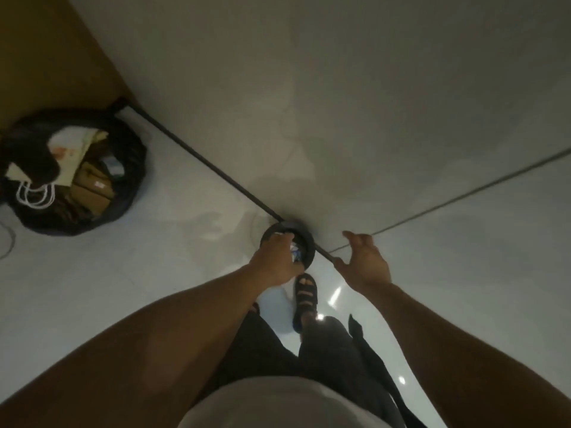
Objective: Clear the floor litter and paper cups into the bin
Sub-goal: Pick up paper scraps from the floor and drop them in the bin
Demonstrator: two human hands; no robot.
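A small round black bin (306, 239) stands on the white floor in the corner where two walls meet. My left hand (273, 262) reaches over its opening, fingers curled round a crumpled white and blue piece of litter (295, 253) just above the inside of the bin. The hand hides most of the bin's left rim. My right hand (366, 262) hovers to the right of the bin, fingers spread and loosely bent, holding nothing.
A large bin lined with a black bag (136, 159) sits at the left by a brown panel (46, 50), holding cardboard, paper and a white bag with handles. My sandalled foot (306, 296) stands just below the small bin. Pale walls rise ahead.
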